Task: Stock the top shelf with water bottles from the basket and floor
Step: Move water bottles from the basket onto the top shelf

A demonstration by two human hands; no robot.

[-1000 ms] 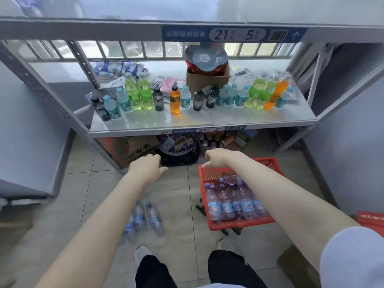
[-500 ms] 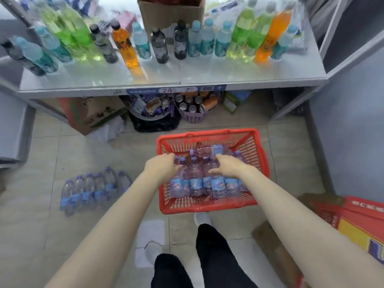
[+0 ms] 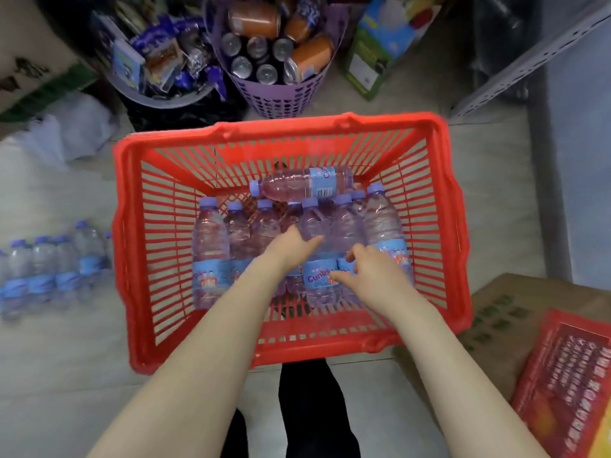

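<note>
A red plastic basket (image 3: pixel 284 128) stands on the floor in front of me. Several clear water bottles with purple caps and blue labels lie in it side by side, and one bottle (image 3: pixel 304 185) lies crosswise behind them. My left hand (image 3: pixel 289 247) reaches in, its thumb lying across the middle bottle (image 3: pixel 319 282) and its fingers tucked down beside it. My right hand (image 3: pixel 377 276) curls over the neighbouring bottle (image 3: pixel 347 226), fingertips on its label. A row of wrapped water bottles (image 3: pixel 49 269) lies on the floor at the left. The top shelf is out of view.
Behind the basket stand a purple basket of cans (image 3: pixel 277 97), a grey tub of snack packets (image 3: pixel 158 61) and a green carton (image 3: pixel 380 51). A shelf post (image 3: pixel 529 61) slants at the upper right. A cardboard box (image 3: pixel 502 312) and a red crate (image 3: pixel 568 375) sit at the right.
My view has dropped from the shelves down to the basket. Both hands have gone from in front of the shelf down into the basket and onto the bottles.
</note>
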